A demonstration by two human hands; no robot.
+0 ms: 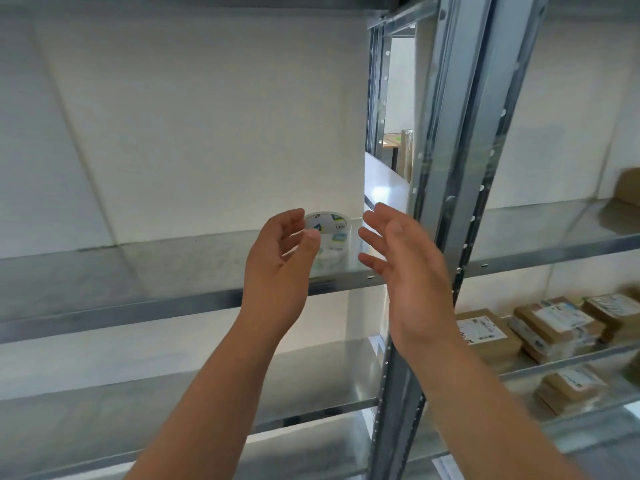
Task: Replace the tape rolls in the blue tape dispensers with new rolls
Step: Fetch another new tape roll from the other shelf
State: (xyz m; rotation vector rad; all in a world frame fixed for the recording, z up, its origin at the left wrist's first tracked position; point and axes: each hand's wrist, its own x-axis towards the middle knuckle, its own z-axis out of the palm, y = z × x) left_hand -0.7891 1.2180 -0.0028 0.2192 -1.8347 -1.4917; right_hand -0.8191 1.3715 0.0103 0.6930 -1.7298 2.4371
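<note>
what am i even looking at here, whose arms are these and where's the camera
There is no machine here. The camera sits on a person's head and looks forward, so the two bare arms reaching out are that person's own.

The left hand and the right hand are both open and empty, reaching toward a stack of wrapped tape rolls standing on a metal shelf. The left fingers are close in front of the rolls, but nothing is gripped yet.

To the right, past the metal upright, lower shelves carry brown parcels with printed labels. The picture is somewhat blurred, so the print on the rolls cannot be read.
</note>
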